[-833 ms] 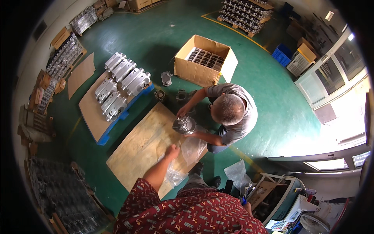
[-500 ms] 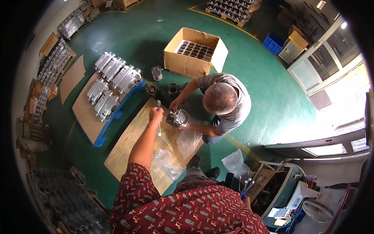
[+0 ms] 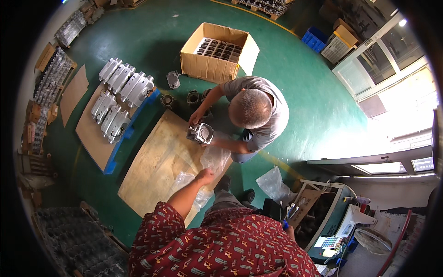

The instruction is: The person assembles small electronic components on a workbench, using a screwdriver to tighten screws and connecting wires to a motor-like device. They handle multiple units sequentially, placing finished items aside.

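My left hand [image 3: 205, 177] is closed in a fist over the plywood board [image 3: 146, 159], close in front of a clear plastic bag [image 3: 215, 158]. What it holds, if anything, is hidden. A second clear bag [image 3: 201, 198] lies under my left forearm. Low at my right side, my right hand [image 3: 290, 232] is mostly hidden by my body and grips a bundle of short cables [image 3: 288, 216] with white connectors and blue parts. Beyond my left hand, a crouching co-worker [image 3: 254, 111] holds a grey metal casting [image 3: 202, 133] in both hands.
Silver metal housings [image 3: 136, 88] stand on a board-topped blue pallet [image 3: 110, 159] at left. An open carton [image 3: 207, 68] with divided rows of dark parts stands at the back. Loose castings [image 3: 173, 79] sit on the green floor. A cluttered bench [image 3: 339, 226] is at right.
My left hand has come down and toward me, from beside the casting to near the bags. The thin white-ended cable it held upright no longer shows. The whole view has shifted slightly.
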A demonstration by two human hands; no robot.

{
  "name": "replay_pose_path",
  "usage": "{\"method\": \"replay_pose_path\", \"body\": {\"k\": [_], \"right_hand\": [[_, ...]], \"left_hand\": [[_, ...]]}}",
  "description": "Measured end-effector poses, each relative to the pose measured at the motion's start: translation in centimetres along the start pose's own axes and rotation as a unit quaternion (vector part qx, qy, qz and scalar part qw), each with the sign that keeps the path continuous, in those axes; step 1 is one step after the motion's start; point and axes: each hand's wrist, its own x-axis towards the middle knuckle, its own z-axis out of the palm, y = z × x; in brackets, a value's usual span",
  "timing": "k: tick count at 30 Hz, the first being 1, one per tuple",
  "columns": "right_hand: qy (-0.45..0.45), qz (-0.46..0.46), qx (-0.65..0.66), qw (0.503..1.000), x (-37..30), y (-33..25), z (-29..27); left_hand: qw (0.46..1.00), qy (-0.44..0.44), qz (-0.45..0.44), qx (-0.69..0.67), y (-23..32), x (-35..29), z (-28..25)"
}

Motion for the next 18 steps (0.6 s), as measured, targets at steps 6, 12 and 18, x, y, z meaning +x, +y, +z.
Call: {"method": "replay_pose_path", "body": {"k": [6, 12, 18], "right_hand": [[0.007, 0.014, 0.01, 1.0, 0.4, 2.5, 0.9], [0.033, 0.046, 0.03, 0.998, -0.8, 1.2, 1.1], [0.022, 0.06, 0.032, 0.997, -1.8, -5.9, -0.3]], "left_hand": [[0.996, -0.074, -0.044, 0.018, -2.0, -4.9, 5.2], [0.997, -0.044, -0.062, 0.0, -2.2, -4.6, 5.7], [0.996, 0.01, -0.086, -0.025, -1.0, -0.5, 2.0]]}}
